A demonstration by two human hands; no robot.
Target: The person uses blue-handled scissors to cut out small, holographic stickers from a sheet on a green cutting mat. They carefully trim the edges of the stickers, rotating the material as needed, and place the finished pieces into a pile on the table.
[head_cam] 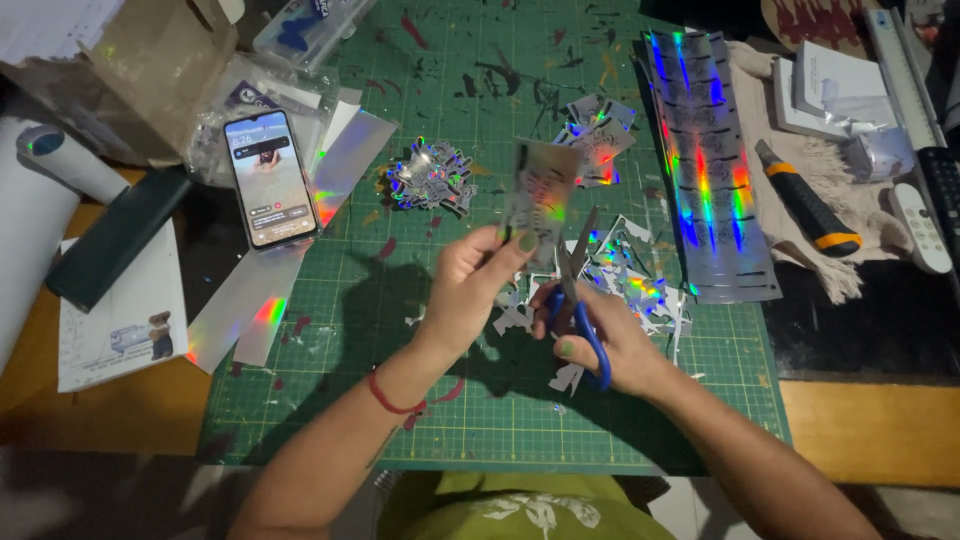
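My left hand (pixel 472 285) pinches a small holographic sticker sheet (pixel 540 195) and holds it upright over the green cutting mat (pixel 420 400). My right hand (pixel 600 340) grips blue-handled scissors (pixel 578 300), whose blades point up at the sheet's lower edge. A red string bracelet circles my left wrist. Shiny offcuts (pixel 625 275) lie on the mat just behind my hands.
A pile of cut stickers (pixel 432 178) and a long holographic sheet (pixel 710 160) lie on the mat. A phone (pixel 270 178) with its screen lit rests at the left by cardboard packaging. A black and orange utility knife (pixel 808 205), a remote (pixel 918 225) and a ruler (pixel 905 70) sit at the right.
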